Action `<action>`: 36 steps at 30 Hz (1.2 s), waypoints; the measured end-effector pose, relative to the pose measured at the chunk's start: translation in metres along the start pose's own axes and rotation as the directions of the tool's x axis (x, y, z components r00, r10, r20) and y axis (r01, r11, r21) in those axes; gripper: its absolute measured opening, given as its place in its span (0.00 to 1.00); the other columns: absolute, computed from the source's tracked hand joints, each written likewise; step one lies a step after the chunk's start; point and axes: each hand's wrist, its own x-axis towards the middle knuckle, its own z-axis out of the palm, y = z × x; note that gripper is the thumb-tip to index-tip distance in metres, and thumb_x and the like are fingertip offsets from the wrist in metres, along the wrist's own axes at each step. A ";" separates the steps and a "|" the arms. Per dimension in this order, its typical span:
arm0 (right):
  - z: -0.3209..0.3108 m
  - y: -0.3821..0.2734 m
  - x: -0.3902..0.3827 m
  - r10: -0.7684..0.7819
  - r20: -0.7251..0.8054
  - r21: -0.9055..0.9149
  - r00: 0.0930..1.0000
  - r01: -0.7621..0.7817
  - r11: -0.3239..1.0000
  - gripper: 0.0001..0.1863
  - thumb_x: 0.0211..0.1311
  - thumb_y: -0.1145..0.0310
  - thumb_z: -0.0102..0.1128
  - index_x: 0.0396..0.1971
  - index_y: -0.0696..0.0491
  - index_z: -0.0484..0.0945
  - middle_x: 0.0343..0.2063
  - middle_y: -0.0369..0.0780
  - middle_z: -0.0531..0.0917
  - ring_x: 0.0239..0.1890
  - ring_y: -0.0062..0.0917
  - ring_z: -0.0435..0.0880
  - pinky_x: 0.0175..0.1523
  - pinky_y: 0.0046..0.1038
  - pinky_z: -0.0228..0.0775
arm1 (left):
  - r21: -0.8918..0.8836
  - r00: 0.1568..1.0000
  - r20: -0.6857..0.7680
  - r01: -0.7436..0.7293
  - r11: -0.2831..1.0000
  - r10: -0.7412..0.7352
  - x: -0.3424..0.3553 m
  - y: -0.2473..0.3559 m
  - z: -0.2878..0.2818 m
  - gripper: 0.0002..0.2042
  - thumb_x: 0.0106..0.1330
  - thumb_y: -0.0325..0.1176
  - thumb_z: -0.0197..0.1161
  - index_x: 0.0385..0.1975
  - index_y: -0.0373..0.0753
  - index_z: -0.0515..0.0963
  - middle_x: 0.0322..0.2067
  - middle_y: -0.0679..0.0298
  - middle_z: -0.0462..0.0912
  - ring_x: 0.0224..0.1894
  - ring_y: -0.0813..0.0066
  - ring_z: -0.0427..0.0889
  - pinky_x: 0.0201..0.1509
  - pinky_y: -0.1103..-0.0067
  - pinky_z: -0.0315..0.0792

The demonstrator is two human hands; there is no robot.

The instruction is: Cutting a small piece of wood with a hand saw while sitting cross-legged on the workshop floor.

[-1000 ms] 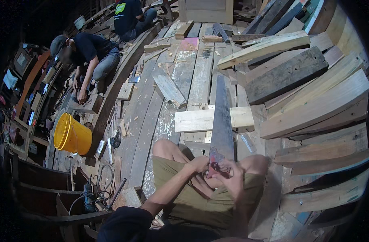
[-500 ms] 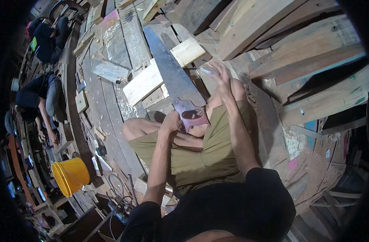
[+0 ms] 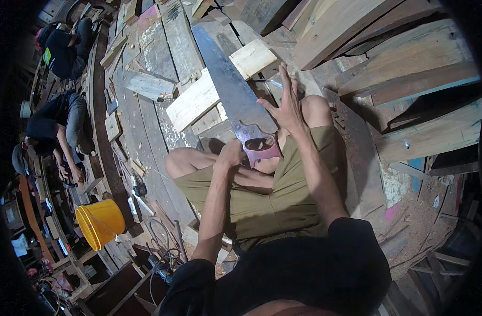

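A handsaw (image 3: 225, 79) with a broad grey blade and a worn reddish handle is held over my crossed legs, its tip pointing away. My left hand (image 3: 231, 154) is closed at the left side of the saw's handle; its fingertips are hidden. My right hand (image 3: 289, 109) is open, fingers stretched upward, with the thumb at the blade's right edge. Under the blade lies a pale board (image 3: 192, 101), reaching out on both sides. A small whitish item (image 3: 275, 83) shows just beyond my right hand, partly covered by its fingers.
Large timber beams (image 3: 346, 31) are stacked at the right. A yellow bucket (image 3: 100, 224) stands at the left, near tangled cables (image 3: 159, 245). A grey wood offcut (image 3: 150, 85) lies on the plank floor. Two people (image 3: 54, 124) sit at the far left. Sawdust (image 3: 409, 226) covers boards at the lower right.
My right hand has turned and spread its fingers, its thumb coming to the blade's edge. The left hand keeps hold of the saw. The whole view has shifted slightly.
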 end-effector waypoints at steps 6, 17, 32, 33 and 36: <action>-0.005 -0.013 -0.001 -0.120 -0.053 0.168 0.991 0.127 0.978 0.57 0.47 0.48 0.77 0.71 0.56 0.54 0.68 0.46 0.65 0.68 0.41 0.65 0.70 0.42 0.56 | 0.012 1.000 0.005 0.008 1.000 -0.008 -0.001 0.002 0.000 0.16 0.58 0.29 0.59 0.48 0.37 0.79 0.40 0.43 0.83 0.46 0.42 0.81 0.48 0.58 0.75; 0.003 -0.008 -0.002 0.035 0.005 0.507 0.999 -0.033 0.861 0.49 0.52 0.56 0.75 0.69 0.56 0.56 0.63 0.45 0.72 0.66 0.35 0.69 0.69 0.40 0.60 | 0.016 1.000 0.006 0.004 1.000 -0.004 -0.004 0.008 -0.002 0.16 0.59 0.30 0.58 0.48 0.38 0.79 0.40 0.43 0.83 0.46 0.42 0.81 0.48 0.57 0.75; 0.001 -0.013 -0.003 0.155 0.067 0.395 0.986 -0.169 0.903 0.38 0.54 0.63 0.72 0.64 0.55 0.65 0.55 0.43 0.78 0.59 0.34 0.73 0.64 0.36 0.65 | -0.177 0.898 -0.374 0.178 0.968 -0.234 0.003 -0.015 -0.002 0.14 0.64 0.34 0.56 0.46 0.35 0.79 0.39 0.42 0.84 0.45 0.43 0.83 0.48 0.57 0.75; 0.001 -0.013 -0.004 0.158 0.065 0.395 0.985 -0.171 0.903 0.38 0.54 0.63 0.72 0.64 0.55 0.65 0.55 0.43 0.78 0.59 0.34 0.73 0.64 0.36 0.65 | -0.298 0.763 -0.574 0.144 0.943 -0.298 0.005 -0.018 -0.001 0.14 0.66 0.33 0.55 0.45 0.33 0.80 0.37 0.42 0.84 0.43 0.44 0.84 0.46 0.59 0.76; 0.002 -0.010 -0.005 0.117 0.043 0.315 0.992 -0.125 0.941 0.35 0.54 0.65 0.71 0.62 0.55 0.67 0.53 0.44 0.79 0.57 0.35 0.75 0.65 0.38 0.63 | -0.376 0.591 -0.752 -0.018 0.926 -0.294 -0.004 0.016 -0.019 0.11 0.67 0.31 0.55 0.42 0.31 0.79 0.32 0.45 0.84 0.34 0.48 0.84 0.40 0.64 0.76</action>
